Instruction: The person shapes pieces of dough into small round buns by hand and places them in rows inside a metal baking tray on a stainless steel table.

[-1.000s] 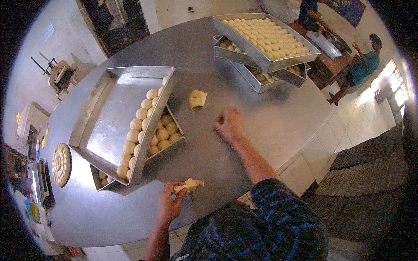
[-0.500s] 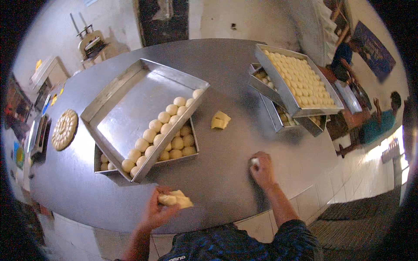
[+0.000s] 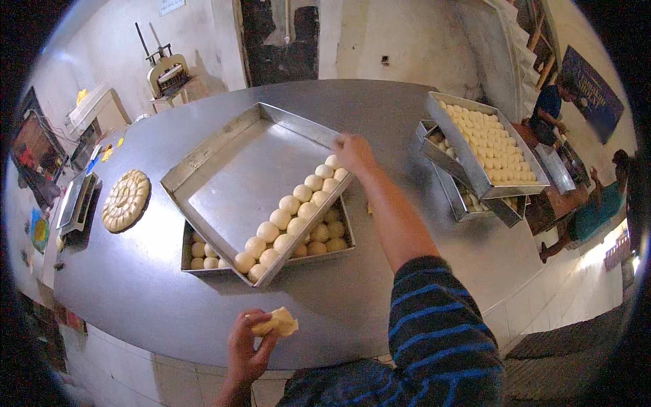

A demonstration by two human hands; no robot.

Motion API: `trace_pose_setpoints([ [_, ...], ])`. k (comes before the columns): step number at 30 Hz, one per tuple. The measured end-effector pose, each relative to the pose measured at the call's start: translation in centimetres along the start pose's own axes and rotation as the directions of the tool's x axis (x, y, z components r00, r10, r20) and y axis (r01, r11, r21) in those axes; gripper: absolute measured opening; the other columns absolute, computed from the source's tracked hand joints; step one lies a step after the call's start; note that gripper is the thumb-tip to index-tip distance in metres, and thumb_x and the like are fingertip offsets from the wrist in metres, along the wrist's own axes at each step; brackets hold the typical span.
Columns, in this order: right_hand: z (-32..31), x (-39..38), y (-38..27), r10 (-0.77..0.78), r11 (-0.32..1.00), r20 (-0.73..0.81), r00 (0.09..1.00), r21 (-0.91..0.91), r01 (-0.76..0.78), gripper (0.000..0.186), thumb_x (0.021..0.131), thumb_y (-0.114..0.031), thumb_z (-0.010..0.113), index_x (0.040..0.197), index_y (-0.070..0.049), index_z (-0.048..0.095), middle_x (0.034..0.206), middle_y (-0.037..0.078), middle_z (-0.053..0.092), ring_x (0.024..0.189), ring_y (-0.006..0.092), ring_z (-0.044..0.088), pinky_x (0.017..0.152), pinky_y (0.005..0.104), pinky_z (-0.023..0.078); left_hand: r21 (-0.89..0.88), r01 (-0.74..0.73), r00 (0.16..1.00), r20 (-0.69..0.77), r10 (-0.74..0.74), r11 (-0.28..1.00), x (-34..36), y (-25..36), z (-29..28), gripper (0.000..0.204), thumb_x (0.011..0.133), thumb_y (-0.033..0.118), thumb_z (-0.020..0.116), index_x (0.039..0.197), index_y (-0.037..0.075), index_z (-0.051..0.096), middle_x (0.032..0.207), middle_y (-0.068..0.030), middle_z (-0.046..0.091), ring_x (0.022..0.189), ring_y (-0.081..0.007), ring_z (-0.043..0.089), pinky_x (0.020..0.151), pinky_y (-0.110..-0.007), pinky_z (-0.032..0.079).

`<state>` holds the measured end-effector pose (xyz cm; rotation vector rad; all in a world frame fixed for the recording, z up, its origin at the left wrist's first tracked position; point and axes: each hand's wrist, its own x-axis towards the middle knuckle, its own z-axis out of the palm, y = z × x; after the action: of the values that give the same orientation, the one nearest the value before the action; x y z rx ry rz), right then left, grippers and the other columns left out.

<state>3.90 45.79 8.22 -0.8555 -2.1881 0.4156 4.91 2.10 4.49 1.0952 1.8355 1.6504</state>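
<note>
Near the front edge of the table, my left hand (image 3: 249,342) is closed around a torn, pale yellow piece of dough (image 3: 285,323). My right hand (image 3: 355,154) reaches over the right corner of a tilted metal tray (image 3: 183,169), beside the far end of its dough balls (image 3: 289,204). Its fingers are curled down and slightly blurred; anything inside them is hidden. The balls run in two rows along the tray's right side, and the rest of its floor is bare. Beneath it, set at another angle, lies a second tray (image 3: 313,259) of dough balls.
Stacked trays (image 3: 475,178) stand at the far right, the top one full of small dough pieces. A round patterned slab of dough (image 3: 127,201) lies at left, near a scale (image 3: 76,202). A lever press (image 3: 167,71) stands behind. Two people are at work on the right.
My right hand has left the tabletop, where it was cupped over a dough ball, and moved forward to the tray corner. My left hand has lifted its dough slightly. The view has shifted.
</note>
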Motion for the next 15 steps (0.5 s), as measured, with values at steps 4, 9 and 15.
trace_pose_setpoints([
  [4,-3.5,-9.8,-7.6,0.018,0.847,0.092,0.996,0.528,-0.064,0.021,0.083,-0.021,0.057,0.095,-0.004,0.061,0.084,0.013,0.065,0.078,0.028,0.062,0.071,0.0398,0.048,-0.18,0.141,0.986,-0.058,-0.154,0.974,0.0,-0.2,-0.7,0.027,0.076,-0.003,0.062,0.101,0.002,0.051,0.102,-0.0136,0.052,0.096,-0.0209,0.053,0.084,-0.031,0.043],
  [9,-6.0,-26.3,-10.2,-0.357,0.699,0.632,0.688,0.669,-0.251,0.053,0.086,-0.025,0.059,0.134,-0.012,0.04,0.135,0.01,0.044,0.118,0.0212,0.046,0.099,0.0347,0.035,0.006,0.017,0.992,0.128,-0.018,1.0,2.6,0.3,3.2,0.026,0.076,-0.005,0.062,0.1,0.001,0.056,0.103,-0.0139,0.059,0.097,-0.0214,0.057,0.083,-0.031,0.045],
  [15,-14.9,-31.0,-2.8,0.26,0.667,0.792,0.552,0.267,-0.696,0.032,0.088,-0.021,0.055,0.119,-0.016,0.056,0.117,0.009,0.058,0.108,0.0231,0.054,0.095,0.037,0.04,-0.095,0.037,0.999,0.029,-0.034,0.995,2.3,-1.6,2.7,0.027,0.079,-0.006,0.056,0.104,0.004,0.053,0.102,-0.0132,0.061,0.099,-0.0252,0.058,0.083,-0.034,0.048],
])
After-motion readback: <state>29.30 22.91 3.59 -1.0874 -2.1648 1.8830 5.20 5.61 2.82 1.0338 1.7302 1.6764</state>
